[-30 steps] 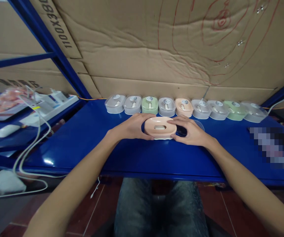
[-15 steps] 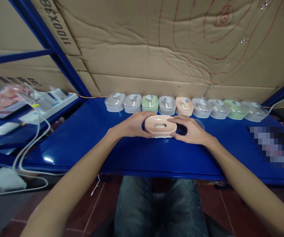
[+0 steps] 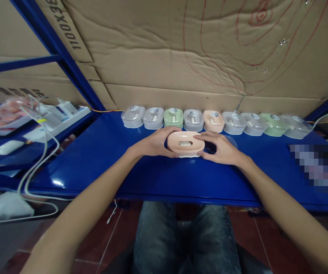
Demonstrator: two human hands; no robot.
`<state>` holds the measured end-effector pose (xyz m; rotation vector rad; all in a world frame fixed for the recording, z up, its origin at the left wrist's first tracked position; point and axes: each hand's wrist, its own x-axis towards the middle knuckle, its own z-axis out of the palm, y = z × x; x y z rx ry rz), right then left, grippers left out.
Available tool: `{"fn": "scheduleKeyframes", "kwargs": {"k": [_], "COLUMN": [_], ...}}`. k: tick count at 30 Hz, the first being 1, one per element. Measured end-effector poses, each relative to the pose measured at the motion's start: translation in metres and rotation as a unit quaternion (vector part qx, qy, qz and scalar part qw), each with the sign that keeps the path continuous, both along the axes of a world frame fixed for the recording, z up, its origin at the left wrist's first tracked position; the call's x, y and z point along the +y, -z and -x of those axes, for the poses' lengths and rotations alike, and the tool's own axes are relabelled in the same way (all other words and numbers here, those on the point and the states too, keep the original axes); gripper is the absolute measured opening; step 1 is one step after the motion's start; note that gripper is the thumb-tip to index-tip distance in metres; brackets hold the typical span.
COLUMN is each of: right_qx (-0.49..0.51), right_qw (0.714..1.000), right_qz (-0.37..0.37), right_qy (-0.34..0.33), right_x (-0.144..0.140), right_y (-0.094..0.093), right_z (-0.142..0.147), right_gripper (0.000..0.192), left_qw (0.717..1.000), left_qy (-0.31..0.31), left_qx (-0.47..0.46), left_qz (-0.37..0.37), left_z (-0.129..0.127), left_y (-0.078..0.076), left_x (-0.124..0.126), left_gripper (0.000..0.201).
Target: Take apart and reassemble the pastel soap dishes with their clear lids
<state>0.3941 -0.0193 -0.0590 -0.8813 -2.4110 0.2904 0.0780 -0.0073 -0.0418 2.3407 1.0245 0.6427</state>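
Note:
Between my two hands is a peach-coloured oval plastic box (image 3: 186, 141) with a slot in its top and a white part showing inside the slot. My left hand (image 3: 161, 144) grips its left end, thumb at the front and fingers behind. My right hand (image 3: 219, 148) has its thumb low on the right front and its fingers on the top edge. A clear plastic cover (image 3: 231, 142) lies on the blue table (image 3: 164, 179), partly hidden behind my right hand.
Along the back stands a row of several lidded boxes, among them a green one (image 3: 173, 118), a grey one (image 3: 193, 121) and a peach one (image 3: 213, 121). A power strip (image 3: 57, 125) with cables sits at left. A blurred-out flat item (image 3: 315, 167) lies at right.
The view has shifted very slightly. Both hands keep the same grip on the peach box, which stays in nearly the same place.

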Motion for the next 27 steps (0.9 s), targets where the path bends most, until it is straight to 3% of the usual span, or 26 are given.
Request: {"fn": "scheduleKeyframes", "kwargs": {"k": [27], "right_qx": [0.009], "right_qw": [1.000], "right_qz": [0.006], "right_qy": [-0.010], "right_x": [-0.0009], "right_y": [-0.0033], "right_z": [0.0006], "right_gripper": [0.054], "left_qw": [1.000], "left_qy": [0.010], "left_qx": [0.020], "left_qz": [-0.007], "left_z": [-0.0014], "left_y": [-0.0037], "left_x": [-0.0044], "left_gripper": [0.093]}}
